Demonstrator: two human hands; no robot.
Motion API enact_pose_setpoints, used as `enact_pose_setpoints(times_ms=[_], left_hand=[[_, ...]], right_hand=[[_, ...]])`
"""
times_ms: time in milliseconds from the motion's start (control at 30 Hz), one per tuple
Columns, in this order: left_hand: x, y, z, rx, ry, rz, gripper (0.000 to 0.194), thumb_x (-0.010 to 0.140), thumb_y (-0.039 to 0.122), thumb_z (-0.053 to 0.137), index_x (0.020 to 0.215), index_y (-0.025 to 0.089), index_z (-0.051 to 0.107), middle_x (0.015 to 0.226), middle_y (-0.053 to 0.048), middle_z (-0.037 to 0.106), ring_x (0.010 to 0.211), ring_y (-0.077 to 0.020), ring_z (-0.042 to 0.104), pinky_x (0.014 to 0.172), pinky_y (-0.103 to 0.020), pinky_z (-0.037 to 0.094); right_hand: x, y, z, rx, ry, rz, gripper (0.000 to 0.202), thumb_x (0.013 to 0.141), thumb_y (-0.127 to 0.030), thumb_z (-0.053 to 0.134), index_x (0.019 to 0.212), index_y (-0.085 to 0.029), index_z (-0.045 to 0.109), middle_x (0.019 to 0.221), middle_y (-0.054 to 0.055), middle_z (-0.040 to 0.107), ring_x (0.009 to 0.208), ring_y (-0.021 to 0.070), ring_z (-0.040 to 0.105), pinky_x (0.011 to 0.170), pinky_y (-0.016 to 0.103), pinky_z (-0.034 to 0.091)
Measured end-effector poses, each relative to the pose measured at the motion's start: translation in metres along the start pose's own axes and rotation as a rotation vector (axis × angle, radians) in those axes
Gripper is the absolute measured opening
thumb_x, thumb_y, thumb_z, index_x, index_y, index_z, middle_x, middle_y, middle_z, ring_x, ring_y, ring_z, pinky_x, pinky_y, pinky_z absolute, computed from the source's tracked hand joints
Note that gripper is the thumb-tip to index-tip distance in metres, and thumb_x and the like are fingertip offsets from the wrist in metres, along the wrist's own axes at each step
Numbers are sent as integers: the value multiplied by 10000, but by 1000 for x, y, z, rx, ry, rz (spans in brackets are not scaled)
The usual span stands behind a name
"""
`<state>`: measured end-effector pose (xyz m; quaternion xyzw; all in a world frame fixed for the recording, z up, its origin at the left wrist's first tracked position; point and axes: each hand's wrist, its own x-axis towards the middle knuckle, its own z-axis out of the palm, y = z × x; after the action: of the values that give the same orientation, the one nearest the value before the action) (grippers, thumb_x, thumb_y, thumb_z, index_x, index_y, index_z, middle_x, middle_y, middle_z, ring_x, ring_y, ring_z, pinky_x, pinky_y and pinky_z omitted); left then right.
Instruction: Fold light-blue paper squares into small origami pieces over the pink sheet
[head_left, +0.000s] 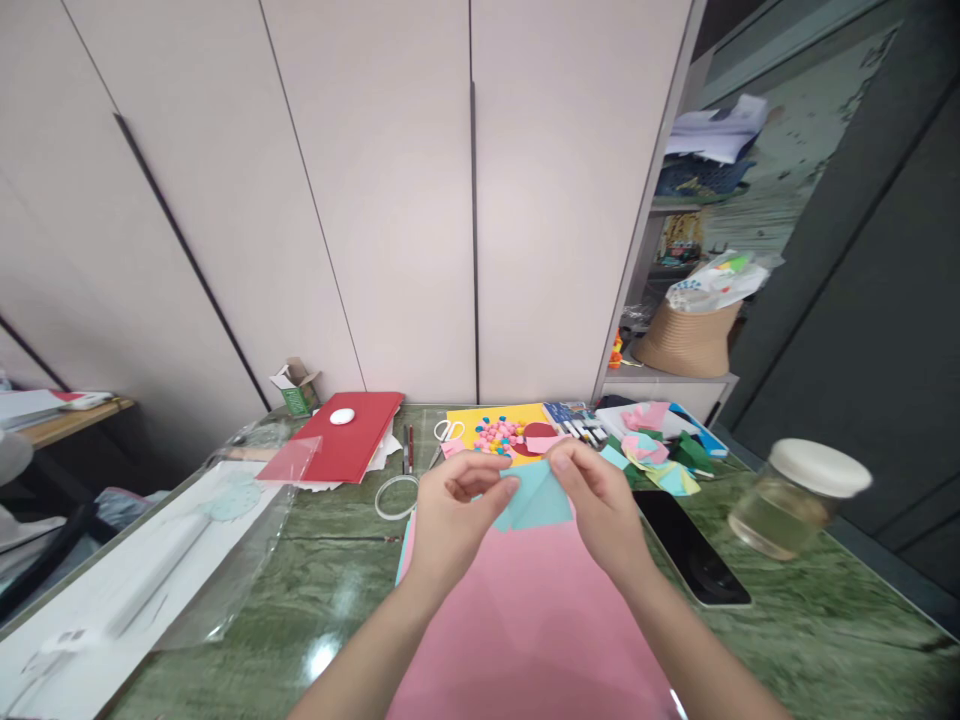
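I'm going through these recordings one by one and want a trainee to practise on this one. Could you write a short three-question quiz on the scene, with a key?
1. Short answer: What do the left hand and right hand hold between them?
2. True or false: The smartphone lies to the right of the pink paper.
3. Multiple choice: What colour is the lid of the jar?
A) red
B) white
C) green

Key:
1. A piece of light-blue paper.
2. True.
3. B.
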<state>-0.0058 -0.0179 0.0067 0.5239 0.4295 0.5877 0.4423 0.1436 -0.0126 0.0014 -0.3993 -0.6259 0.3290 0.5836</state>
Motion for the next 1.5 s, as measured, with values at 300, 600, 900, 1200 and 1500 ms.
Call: enact_pose_setpoints(times_ms=[300, 600, 900, 1200, 1500], left_hand=[[1, -3, -1, -30, -17, -1, 149, 611, 215, 714, 727, 148, 649, 590, -13, 645, 517, -115, 581, 482, -207, 460], [0, -3, -2, -20, -1, 10, 154, 616, 228, 713, 738, 157, 653, 592, -6, 646, 505, -110, 574, 451, -195, 438], [0, -2, -4, 69, -37, 134, 222, 677, 202, 666, 890, 185, 606, 574, 29, 577, 542, -95, 525, 532, -202, 431], [-4, -1, -4, 262, -92, 380, 115, 777, 184, 567, 756, 211, 677, 734, -26, 653, 693, -141, 563, 644, -256, 434], [-2, 0, -7, 183, -177, 288, 234, 718, 165, 632, 935, 238, 681, 818, -35, 643, 672, -125, 545, 660, -278, 472]], right_hand=[[-2, 1, 1, -24, -99, -5, 242, 793, -333, 567, 614, -185, 501, 612, -19, 438, 617, 136, 415, 576, 249, 343], [0, -3, -1, -17, -176, 27, 209, 789, -355, 564, 672, -182, 552, 651, -8, 470, 636, 141, 431, 572, 243, 353], [0, -1, 0, -75, -157, 32, 212, 790, -343, 567, 654, -181, 547, 621, -20, 471, 624, 137, 428, 568, 246, 349], [1, -1, 0, 34, -175, 53, 154, 784, -315, 583, 711, -180, 603, 665, -8, 533, 651, 139, 469, 596, 248, 384], [2, -7, -3, 109, -232, 69, 132, 787, -294, 586, 818, -191, 663, 739, 9, 631, 722, 165, 554, 651, 260, 429]])
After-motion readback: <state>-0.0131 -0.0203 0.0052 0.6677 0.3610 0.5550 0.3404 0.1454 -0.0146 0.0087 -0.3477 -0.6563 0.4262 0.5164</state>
